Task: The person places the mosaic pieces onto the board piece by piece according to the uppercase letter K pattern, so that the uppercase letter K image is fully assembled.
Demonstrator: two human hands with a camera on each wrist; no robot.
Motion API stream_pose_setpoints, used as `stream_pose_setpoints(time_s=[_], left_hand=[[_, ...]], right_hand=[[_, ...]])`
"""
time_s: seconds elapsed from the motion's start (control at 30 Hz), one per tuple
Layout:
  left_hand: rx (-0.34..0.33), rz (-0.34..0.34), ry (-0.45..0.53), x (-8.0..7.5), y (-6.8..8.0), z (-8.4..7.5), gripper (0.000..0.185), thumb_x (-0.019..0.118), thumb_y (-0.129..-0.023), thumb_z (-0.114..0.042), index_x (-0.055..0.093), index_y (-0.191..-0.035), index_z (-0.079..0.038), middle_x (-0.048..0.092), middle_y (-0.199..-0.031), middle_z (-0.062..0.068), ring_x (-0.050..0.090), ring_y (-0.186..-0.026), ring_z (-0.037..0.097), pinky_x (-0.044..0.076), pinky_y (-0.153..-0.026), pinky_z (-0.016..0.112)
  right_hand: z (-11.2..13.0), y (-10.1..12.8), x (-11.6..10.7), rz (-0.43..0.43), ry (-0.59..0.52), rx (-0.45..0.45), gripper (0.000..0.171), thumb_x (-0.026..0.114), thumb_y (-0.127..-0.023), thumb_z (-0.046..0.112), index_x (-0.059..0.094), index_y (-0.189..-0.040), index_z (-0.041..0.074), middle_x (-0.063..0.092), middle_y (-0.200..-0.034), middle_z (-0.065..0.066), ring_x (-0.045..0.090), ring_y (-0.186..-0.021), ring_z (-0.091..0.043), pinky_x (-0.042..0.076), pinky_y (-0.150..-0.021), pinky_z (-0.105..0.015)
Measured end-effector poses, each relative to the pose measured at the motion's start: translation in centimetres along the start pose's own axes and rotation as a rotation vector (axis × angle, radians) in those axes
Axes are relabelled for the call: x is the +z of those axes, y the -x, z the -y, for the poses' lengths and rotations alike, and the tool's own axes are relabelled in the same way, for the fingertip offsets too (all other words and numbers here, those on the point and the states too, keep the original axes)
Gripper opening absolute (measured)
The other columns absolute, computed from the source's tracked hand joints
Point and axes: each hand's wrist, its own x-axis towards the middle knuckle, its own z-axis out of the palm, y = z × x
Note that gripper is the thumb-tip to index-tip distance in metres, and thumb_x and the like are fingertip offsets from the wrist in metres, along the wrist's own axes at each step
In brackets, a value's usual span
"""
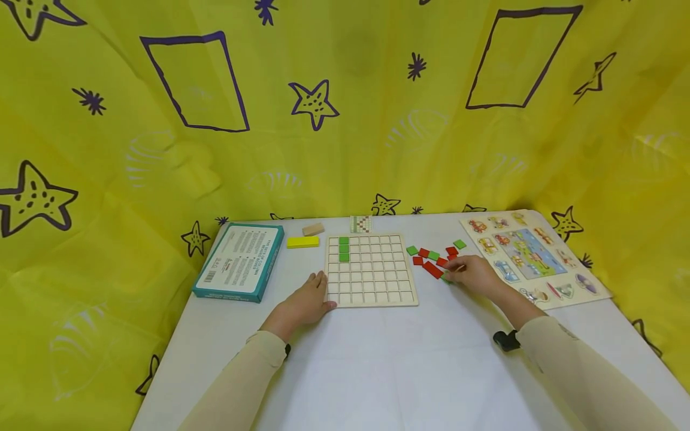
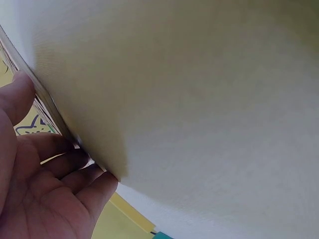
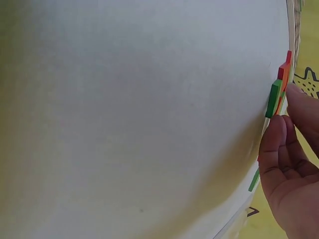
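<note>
A wooden grid board (image 1: 371, 284) lies in the middle of the table, three green tiles (image 1: 344, 249) set in one column near its top left. My left hand (image 1: 308, 300) rests at the board's front left corner, thumb by the front edge and fingers along the left side. To the right of the board, red and green pieces are scattered, among them a longer red piece (image 1: 432, 270). My right hand (image 1: 474, 276) reaches down over them. In the right wrist view its thumb and forefinger pinch a green tile (image 3: 273, 98), close to the table.
On the left lies a teal-edged box (image 1: 237, 263). A yellow block (image 1: 303, 242) and a plain wooden block (image 1: 312, 229) are behind the left hand. A small pattern card (image 1: 361, 224) sits beyond the board. A picture puzzle (image 1: 530, 254) occupies the right; a yellow curtain (image 1: 345, 161) hangs behind.
</note>
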Motion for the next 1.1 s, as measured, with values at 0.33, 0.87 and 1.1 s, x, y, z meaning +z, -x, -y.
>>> stream_pose_setpoints(time_s=[0.33, 0.87, 1.1], left_hand=[[0.021, -0.004, -0.007, 0.16, -0.08, 0.29, 0.082, 0.053, -0.102, -0.046, 0.02, -0.158, 0.004, 0.015, -0.166, 0.018, 0.011, -0.153, 0.033, 0.021, -0.121, 0.043], [0.042, -0.015, -0.007, 0.37, -0.15, 0.62, 0.08, 0.053, -0.103, -0.044, 0.021, -0.157, 0.005, 0.016, -0.165, 0.02, 0.013, -0.153, 0.034, 0.021, -0.121, 0.044], [0.048, -0.014, -0.004, 0.29, -0.29, 0.63, 0.081, 0.054, -0.102, -0.045, 0.021, -0.157, 0.005, 0.016, -0.166, 0.019, 0.012, -0.153, 0.034, 0.021, -0.121, 0.044]], right_hand=[[-0.1, 0.18, -0.08, 0.064, 0.025, 0.045, 0.029, 0.076, -0.09, 0.014, 0.071, -0.113, -0.004, 0.071, -0.099, -0.011, 0.061, -0.09, -0.026, 0.05, -0.082, -0.039], [0.24, 0.01, 0.08, 0.054, 0.035, 0.043, 0.027, 0.079, -0.086, 0.009, 0.073, -0.11, -0.002, 0.069, -0.099, -0.011, 0.06, -0.09, -0.025, 0.05, -0.08, -0.037], [0.48, 0.29, -0.47, 0.067, 0.02, 0.006, 0.024, 0.079, -0.086, 0.009, 0.072, -0.106, -0.002, 0.069, -0.095, -0.011, 0.06, -0.087, -0.023, 0.049, -0.075, -0.032]])
